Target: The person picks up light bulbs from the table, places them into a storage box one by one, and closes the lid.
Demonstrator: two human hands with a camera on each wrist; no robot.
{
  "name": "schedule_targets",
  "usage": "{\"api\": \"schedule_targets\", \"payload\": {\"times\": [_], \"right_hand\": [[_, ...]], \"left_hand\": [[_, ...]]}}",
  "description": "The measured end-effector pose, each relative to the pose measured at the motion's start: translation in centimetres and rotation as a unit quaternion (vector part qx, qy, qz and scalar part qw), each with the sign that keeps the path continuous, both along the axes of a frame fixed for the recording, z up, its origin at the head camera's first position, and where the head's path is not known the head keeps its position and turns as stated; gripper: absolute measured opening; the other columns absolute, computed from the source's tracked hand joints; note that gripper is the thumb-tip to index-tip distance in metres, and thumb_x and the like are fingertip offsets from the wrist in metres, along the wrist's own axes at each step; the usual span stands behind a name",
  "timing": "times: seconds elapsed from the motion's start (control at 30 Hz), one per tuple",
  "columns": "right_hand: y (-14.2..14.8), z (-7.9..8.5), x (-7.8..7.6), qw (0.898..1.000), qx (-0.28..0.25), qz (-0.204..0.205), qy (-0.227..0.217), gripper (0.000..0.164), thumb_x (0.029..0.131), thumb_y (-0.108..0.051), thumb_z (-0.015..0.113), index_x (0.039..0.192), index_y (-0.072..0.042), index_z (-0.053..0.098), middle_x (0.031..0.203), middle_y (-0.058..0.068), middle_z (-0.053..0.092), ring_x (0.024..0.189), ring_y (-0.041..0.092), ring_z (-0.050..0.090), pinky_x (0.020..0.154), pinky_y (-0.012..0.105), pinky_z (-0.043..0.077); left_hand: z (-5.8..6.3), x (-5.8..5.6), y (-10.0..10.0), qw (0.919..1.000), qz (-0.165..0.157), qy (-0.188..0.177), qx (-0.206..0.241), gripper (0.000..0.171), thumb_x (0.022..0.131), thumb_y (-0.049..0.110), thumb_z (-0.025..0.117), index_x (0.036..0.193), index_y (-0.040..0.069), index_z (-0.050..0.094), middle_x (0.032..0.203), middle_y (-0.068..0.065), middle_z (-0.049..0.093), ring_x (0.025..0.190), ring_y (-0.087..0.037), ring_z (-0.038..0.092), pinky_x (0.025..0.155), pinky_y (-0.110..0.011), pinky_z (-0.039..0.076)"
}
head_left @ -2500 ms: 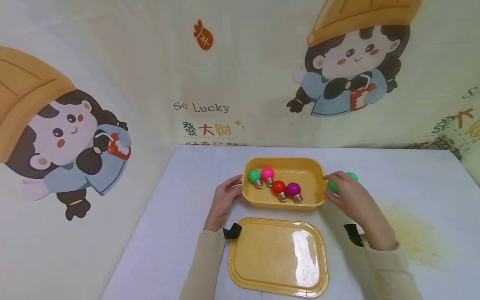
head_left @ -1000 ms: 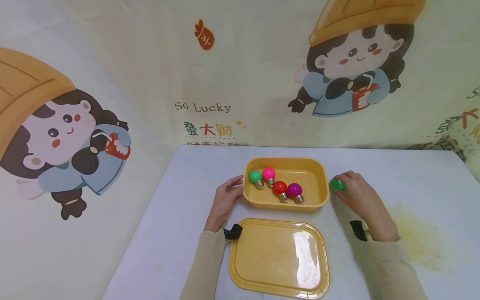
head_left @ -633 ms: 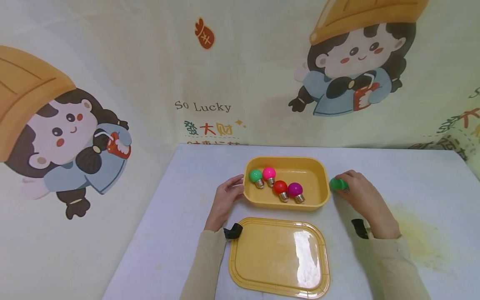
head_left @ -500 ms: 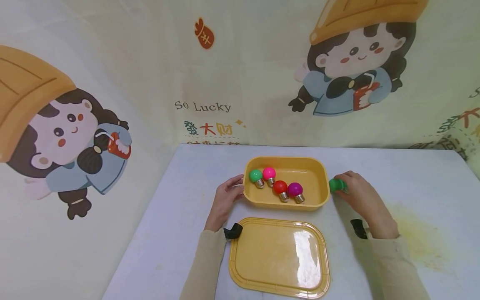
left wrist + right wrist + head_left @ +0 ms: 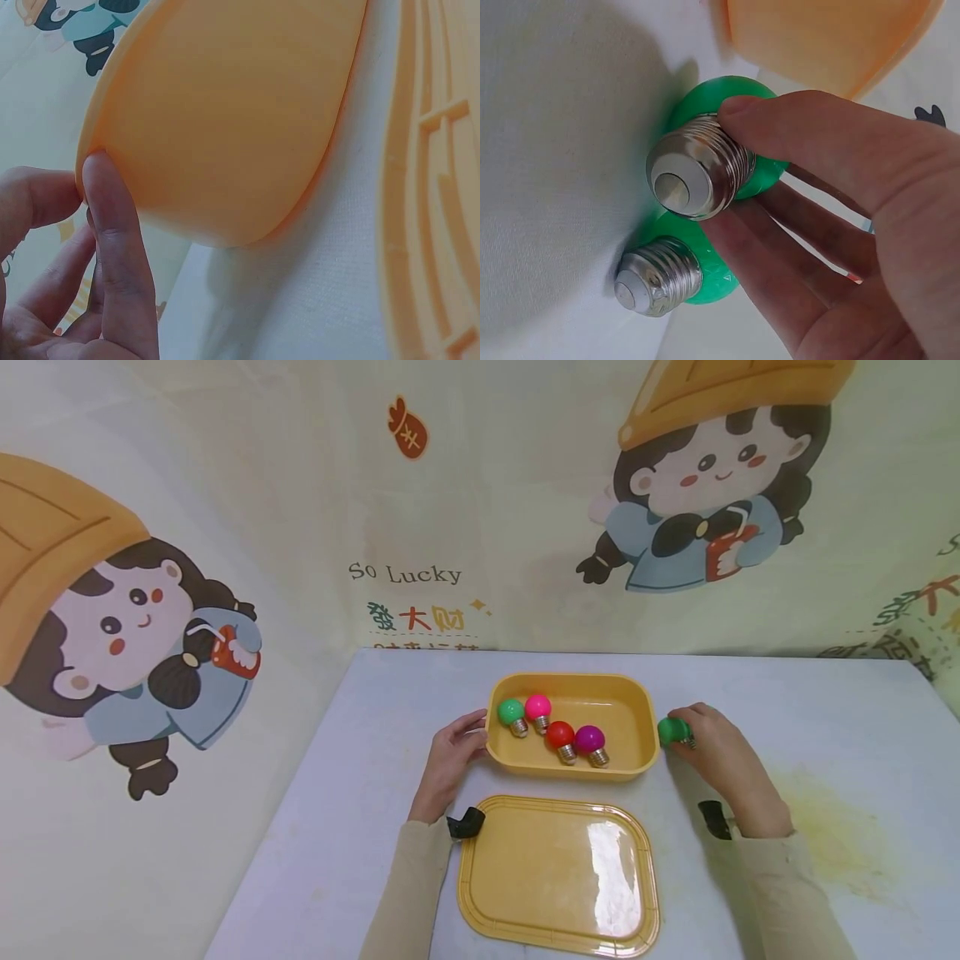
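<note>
A yellow bin (image 5: 622,718) on the white table holds a green bulb (image 5: 512,712), a pink bulb (image 5: 537,707), a red bulb (image 5: 558,735) and a purple bulb (image 5: 589,739). My left hand (image 5: 467,737) pinches the bin's left rim; in the left wrist view the thumb (image 5: 112,247) lies on the bin's outer wall (image 5: 225,112). Just right of the bin my right hand (image 5: 686,735) holds another green bulb (image 5: 671,730). The right wrist view shows thumb and fingers round that held bulb (image 5: 712,94) by its metal screw base. A second green bulb (image 5: 667,274) lies under it on the table.
A flat yellow lid (image 5: 555,868) lies on the table in front of the bin, between my forearms; its edge (image 5: 435,187) shows in the left wrist view. A yellowish stain (image 5: 825,827) marks the table at right. Cartoon-printed walls close in the back and left.
2.5 s ago my right hand lay over two green bulbs right of the bin; now it holds one at the bin's right wall. Over the last second almost nothing moved. The left hand stayed put.
</note>
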State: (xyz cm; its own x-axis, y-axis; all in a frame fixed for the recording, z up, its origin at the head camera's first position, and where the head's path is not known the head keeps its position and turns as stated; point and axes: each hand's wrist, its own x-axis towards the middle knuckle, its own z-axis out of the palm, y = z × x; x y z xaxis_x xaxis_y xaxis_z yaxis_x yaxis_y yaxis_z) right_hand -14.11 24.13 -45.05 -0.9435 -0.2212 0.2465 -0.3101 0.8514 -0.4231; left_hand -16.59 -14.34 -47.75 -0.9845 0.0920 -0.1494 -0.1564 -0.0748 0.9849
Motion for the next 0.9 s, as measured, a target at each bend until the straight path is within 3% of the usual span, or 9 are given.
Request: {"api": "schedule_targets", "payload": {"times": [0.57, 0.9], "right_hand": [[0.2, -0.1, 0.2, 1.000, 0.011, 0.006, -0.009, 0.040, 0.075, 0.006, 0.079, 0.112, 0.013, 0.066, 0.104, 0.029, 0.062, 0.098, 0.044, 0.059, 0.085, 0.058, 0.052], [-0.1, 1.2, 0.6, 1.000, 0.005, 0.013, 0.017, 0.040, 0.076, 0.004, 0.080, 0.112, 0.013, 0.066, 0.103, 0.029, 0.062, 0.092, 0.043, 0.062, 0.080, 0.058, 0.055]], "left_hand": [[0.1, 0.1, 0.0, 0.9999, -0.002, 0.007, 0.011, 0.038, 0.095, 0.007, 0.064, 0.133, 0.008, 0.061, 0.131, -0.020, 0.060, 0.106, -0.029, 0.065, 0.080, -0.026, 0.059], [0.2, 0.2, 0.0, 0.9999, -0.001, 0.000, 0.010, 0.036, 0.095, 0.008, 0.064, 0.131, 0.011, 0.063, 0.130, -0.017, 0.061, 0.107, -0.032, 0.064, 0.080, -0.027, 0.059]]}}
